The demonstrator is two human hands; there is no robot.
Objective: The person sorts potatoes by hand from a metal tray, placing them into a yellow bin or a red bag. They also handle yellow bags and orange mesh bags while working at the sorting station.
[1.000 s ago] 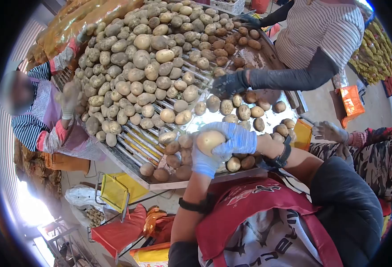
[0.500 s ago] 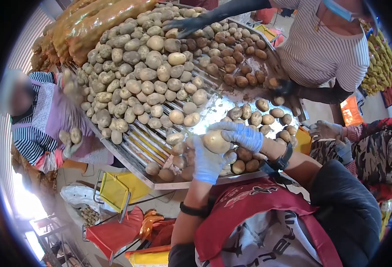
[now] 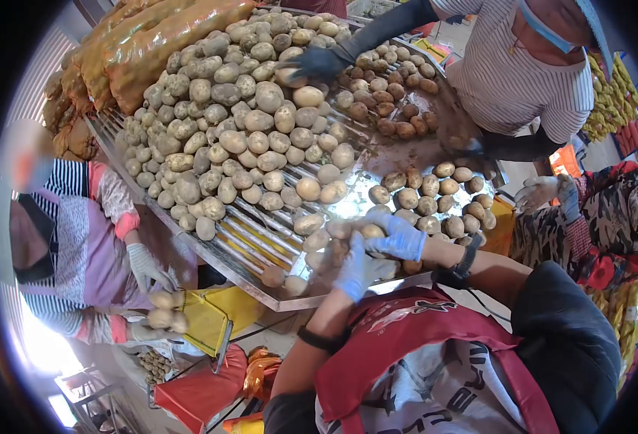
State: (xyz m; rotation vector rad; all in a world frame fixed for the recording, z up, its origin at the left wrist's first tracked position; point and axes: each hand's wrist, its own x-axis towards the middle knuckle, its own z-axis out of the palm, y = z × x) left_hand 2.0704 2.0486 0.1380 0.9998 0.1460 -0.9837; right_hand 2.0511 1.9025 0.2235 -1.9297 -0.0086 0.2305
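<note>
My left hand [image 3: 354,273], in a pale glove with a black wristband behind it, is low over the potatoes at the near edge of the slatted metal table [image 3: 261,295]. Motion blurs its fingers, and its grip cannot be made out. Against its fingertips is my right hand [image 3: 400,237], in a white and blue glove, with its fingers curled around a small potato [image 3: 372,231]. Several blurred potatoes [image 3: 317,240] lie left of my hands. Right of them, brownish potatoes [image 3: 427,206] spread over the shiny metal surface.
A large potato heap [image 3: 225,137] covers the table's left and back, beside full mesh sacks [image 3: 160,54]. Across stands a co-worker [image 3: 521,72] in dark gloves. Another person [image 3: 80,239] at the left holds potatoes near a yellow chair [image 3: 207,322]. Gloved hands [image 3: 550,195] show at the right.
The large potato between my hands is no longer seen there. My hands have moved slightly right and down. The left person's hands have moved down, and the view has shifted.
</note>
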